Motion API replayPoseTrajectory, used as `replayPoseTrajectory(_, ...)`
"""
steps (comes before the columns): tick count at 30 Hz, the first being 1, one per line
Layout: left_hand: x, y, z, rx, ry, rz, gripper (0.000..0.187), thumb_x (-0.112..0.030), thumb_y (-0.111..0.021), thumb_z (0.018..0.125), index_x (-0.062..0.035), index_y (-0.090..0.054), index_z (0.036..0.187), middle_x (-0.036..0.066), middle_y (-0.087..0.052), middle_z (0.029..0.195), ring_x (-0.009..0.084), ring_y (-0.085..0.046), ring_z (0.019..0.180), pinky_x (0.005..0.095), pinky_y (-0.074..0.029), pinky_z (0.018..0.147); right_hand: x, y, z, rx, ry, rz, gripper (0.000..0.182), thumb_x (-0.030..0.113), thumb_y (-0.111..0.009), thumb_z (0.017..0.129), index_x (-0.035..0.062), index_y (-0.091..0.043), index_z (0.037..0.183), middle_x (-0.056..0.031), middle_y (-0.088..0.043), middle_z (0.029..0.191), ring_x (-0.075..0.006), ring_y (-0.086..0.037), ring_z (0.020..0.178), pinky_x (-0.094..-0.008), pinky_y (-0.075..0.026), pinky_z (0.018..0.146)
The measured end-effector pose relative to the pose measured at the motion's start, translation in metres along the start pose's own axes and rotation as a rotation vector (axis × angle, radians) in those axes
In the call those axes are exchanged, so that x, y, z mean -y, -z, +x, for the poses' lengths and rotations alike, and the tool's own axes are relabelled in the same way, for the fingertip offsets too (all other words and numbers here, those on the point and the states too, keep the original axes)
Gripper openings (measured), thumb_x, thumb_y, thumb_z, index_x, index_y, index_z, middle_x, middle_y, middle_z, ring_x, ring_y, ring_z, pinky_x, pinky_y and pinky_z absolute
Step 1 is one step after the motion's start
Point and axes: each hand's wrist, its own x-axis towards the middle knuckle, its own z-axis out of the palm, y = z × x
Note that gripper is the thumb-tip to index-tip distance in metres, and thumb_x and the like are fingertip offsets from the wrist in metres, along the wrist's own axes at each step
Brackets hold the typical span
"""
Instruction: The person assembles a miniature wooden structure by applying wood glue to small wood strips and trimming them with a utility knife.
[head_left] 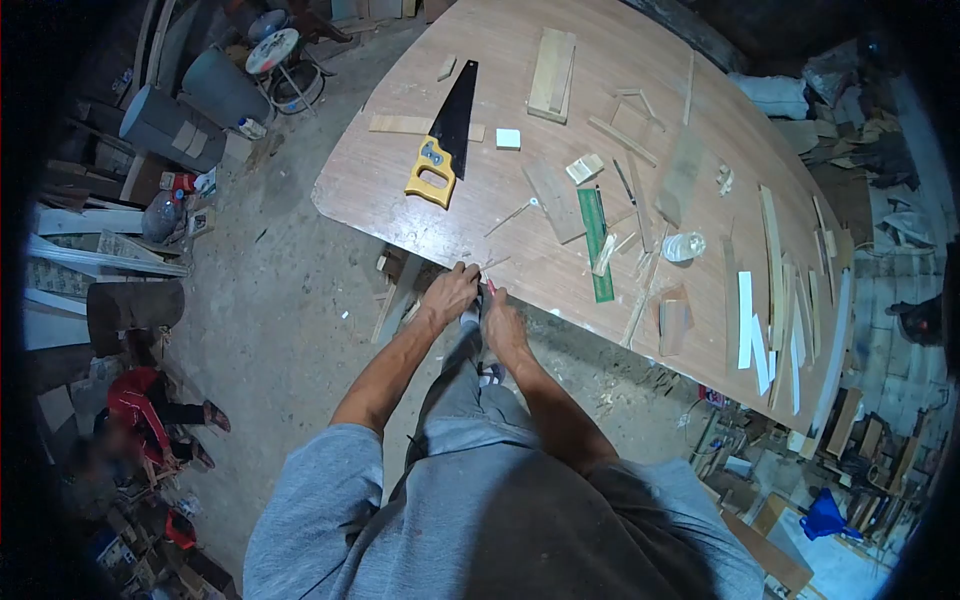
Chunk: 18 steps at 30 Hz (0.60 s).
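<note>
At the near edge of the large wooden table [400, 225], my left hand [453, 292] is closed, its fingertips on a thin wooden strip [496, 264] that sticks out to the right. My right hand [504, 322] is wrapped around a slim red tool [490, 287], too small to identify surely, pointing up toward the strip and close to the left fingers. Beyond my left hand lies a handsaw [455, 135] with a yellow handle. A green ruler [595, 245] rests to the right among wood shavings [605, 255].
Wood blocks [551, 75], a clear jar [684, 247] and white strips [745, 320] lie across the table. On the left floor stand a round stool [272, 50] and grey drums [170, 125]. A person in red [140, 410] sits low at left.
</note>
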Motion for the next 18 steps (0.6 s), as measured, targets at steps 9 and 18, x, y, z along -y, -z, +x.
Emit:
replayPoseTrajectory(9, 0.002, -0.002, 0.003, -0.254, 0.18, -0.328, 0.01, -0.002, -0.057, 0.076, 0.002, -0.061, 0.084, 0.017, -0.057, 0.093, 0.0352, -0.06, 0.087, 0.0421, -0.051, 0.08, -0.037, 0.016, 0.022, 0.017, 0.002, 0.102, 0.031, 0.02, -0.052, 0.089, -0.0032, -0.04, 0.105, -0.0354, -0.061, 0.081, -0.0534, -0.06, 0.082, -0.0561, -0.048, 0.075)
replayPoseTrajectory(18, -0.004, 0.059, 0.014, -0.123, 0.66, -1.514, 0.022, -0.016, -0.062, 0.09, -0.0001, -0.063, 0.105, 0.002, -0.061, 0.08, 0.0087, -0.057, 0.071, 0.0238, -0.049, 0.06, -0.049, 0.097, 0.013, -0.1, -0.058, -0.208, 0.032, 0.028, -0.055, 0.092, 0.0009, -0.049, 0.107, -0.025, -0.061, 0.098, -0.041, -0.062, 0.09, -0.0518, -0.049, 0.074)
